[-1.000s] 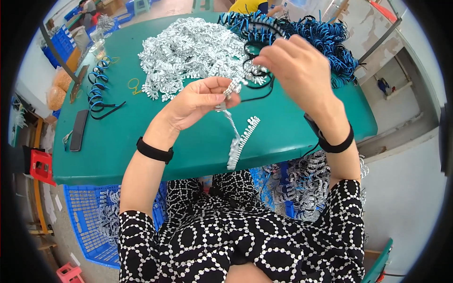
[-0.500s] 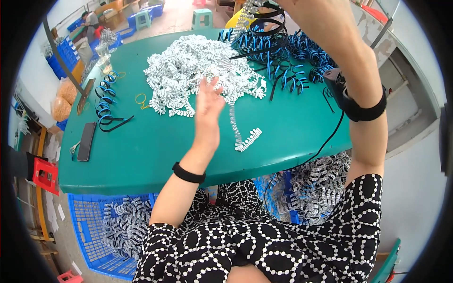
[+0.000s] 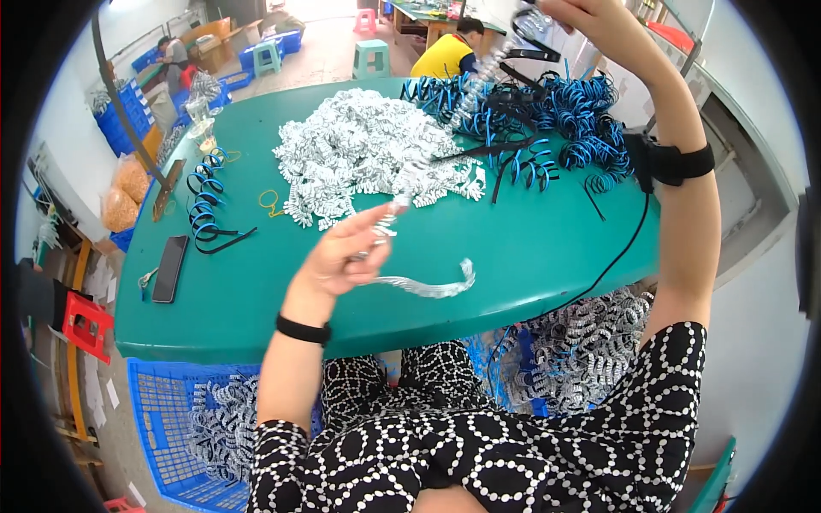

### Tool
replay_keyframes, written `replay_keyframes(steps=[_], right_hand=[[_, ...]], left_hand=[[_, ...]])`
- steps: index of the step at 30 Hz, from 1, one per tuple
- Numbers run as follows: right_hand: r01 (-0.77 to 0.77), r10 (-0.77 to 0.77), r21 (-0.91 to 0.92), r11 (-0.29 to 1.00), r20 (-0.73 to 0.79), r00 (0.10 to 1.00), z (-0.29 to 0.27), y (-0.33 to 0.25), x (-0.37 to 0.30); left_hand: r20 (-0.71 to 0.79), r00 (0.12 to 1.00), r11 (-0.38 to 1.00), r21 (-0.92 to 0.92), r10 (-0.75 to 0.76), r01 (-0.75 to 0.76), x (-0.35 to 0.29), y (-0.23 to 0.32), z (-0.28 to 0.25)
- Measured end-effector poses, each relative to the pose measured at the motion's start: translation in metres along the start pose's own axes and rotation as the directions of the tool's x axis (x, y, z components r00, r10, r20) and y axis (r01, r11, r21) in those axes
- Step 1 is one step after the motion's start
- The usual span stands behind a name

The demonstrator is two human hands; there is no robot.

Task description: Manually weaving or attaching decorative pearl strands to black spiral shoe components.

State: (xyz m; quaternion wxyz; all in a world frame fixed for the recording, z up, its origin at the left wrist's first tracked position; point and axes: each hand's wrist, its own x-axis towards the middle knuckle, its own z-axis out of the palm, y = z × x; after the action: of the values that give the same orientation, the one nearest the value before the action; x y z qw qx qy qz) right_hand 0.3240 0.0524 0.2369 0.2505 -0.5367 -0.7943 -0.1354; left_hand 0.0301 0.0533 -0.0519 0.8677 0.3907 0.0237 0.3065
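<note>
My right hand (image 3: 592,19) is raised at the upper right, its fingers closed on the top of a long silvery-white toothed strip (image 3: 483,81) and what looks like a black coiled band (image 3: 532,53). The strip slants down across the table, blurred by motion. Lower down, my left hand (image 3: 349,254) pinches the same strip, whose loose tail (image 3: 428,286) curves over the green tabletop. Beyond the left hand lies a heaped pile of white toothed strips (image 3: 342,145). Black-and-blue coiled bands (image 3: 590,120) are heaped beneath my right hand.
On the table's left are a phone (image 3: 170,269), a small key (image 3: 145,280), a black-and-blue coil (image 3: 205,192) and a yellow loop (image 3: 269,202). Blue baskets (image 3: 162,427) of coiled strips stand below the front edge. A person in yellow (image 3: 445,56) sits beyond the table.
My left hand has gone from open fingers over the pile to a pinch on the strip, nearer to me. My right hand has shifted right, and the strip's tail has swung left.
</note>
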Motion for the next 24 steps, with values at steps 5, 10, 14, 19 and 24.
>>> replay_keyframes(steps=[5, 10, 14, 19, 24], right_hand=[[0.072, -0.096, 0.109, 0.991, 0.233, 0.968, 0.020, 0.060, -0.024], [-0.035, -0.002, 0.149, 0.988, 0.240, 0.971, 0.046, 0.052, -0.055], [0.092, -0.081, -0.119, 0.989, 0.095, 0.992, 0.037, 0.053, -0.059], [0.083, -0.079, 0.070, 0.994, -0.060, 0.995, -0.006, 0.057, -0.050], [0.005, -0.022, -0.118, 0.993, -0.147, 0.989, -0.041, 0.059, -0.060]], left_hand=[[-0.062, 0.994, 0.980, 0.184, 0.094, -0.081, -0.043, 0.069, -0.007], [-0.119, 0.986, 0.882, 0.445, -0.114, 0.156, -0.047, 0.088, -0.001], [-0.249, 0.896, 0.810, 0.389, -0.367, 0.439, -0.057, 0.067, -0.041], [-0.304, 0.912, 0.844, 0.378, -0.276, 0.381, -0.063, 0.035, -0.069], [-0.018, 0.719, -0.018, 0.999, 0.694, 0.043, -0.042, 0.005, -0.018]])
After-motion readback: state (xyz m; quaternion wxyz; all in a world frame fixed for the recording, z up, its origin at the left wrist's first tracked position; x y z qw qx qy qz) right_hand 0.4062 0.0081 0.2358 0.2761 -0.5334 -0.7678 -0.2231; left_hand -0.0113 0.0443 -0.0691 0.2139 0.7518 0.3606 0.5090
